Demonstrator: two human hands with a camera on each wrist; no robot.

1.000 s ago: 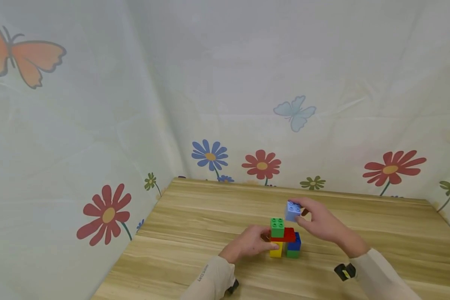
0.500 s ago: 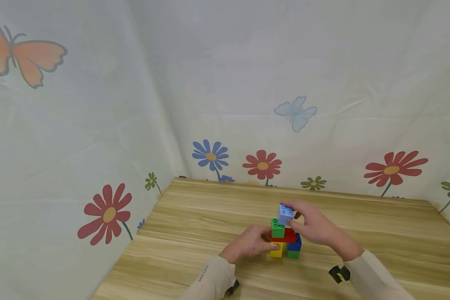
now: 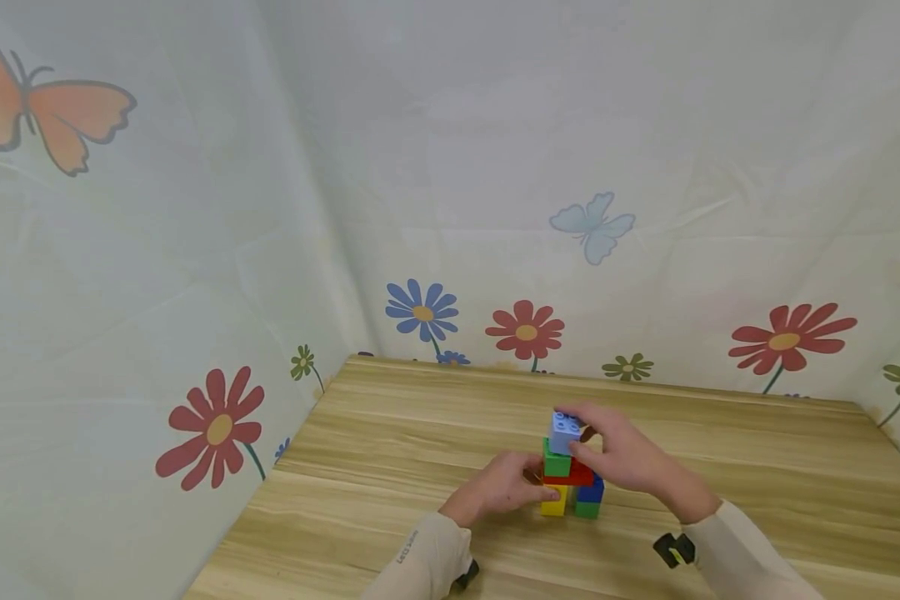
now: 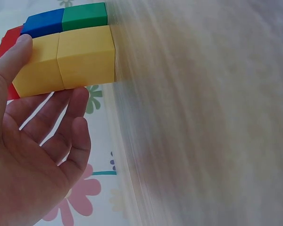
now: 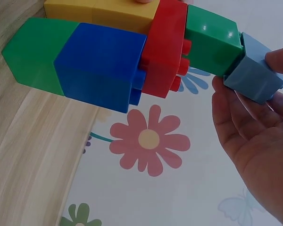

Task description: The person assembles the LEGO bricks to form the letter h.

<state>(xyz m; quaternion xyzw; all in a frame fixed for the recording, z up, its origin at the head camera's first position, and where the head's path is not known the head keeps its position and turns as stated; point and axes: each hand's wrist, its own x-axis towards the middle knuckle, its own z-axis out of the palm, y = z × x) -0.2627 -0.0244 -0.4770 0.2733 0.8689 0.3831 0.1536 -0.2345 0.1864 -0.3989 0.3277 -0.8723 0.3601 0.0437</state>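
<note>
My left hand [image 3: 497, 483] grips the yellow building blocks [image 4: 87, 59], two stacked as one leg of a small structure, thumb on the near side and fingers behind. A red block [image 3: 581, 472] bridges this leg and another of a dark blue block [image 5: 101, 63] over a green block [image 5: 40, 56]. On the red block's left end sits an upper green block [image 5: 212, 40]. My right hand [image 3: 618, 446] pinches a light blue block [image 3: 565, 434] between thumb and fingers, right at the top of that green block and slightly tilted to it in the right wrist view.
The structure stands on a wood-grain table [image 3: 420, 417]. Behind and to the left hangs a pale cloth [image 3: 450, 167] printed with flowers and butterflies, meeting the table's back edge. Each sleeve has a black strap piece near the wrist.
My right hand has brought the light blue block leftward and slightly down, from right of the upper green block to directly over it. The left hand keeps its grip in place.
</note>
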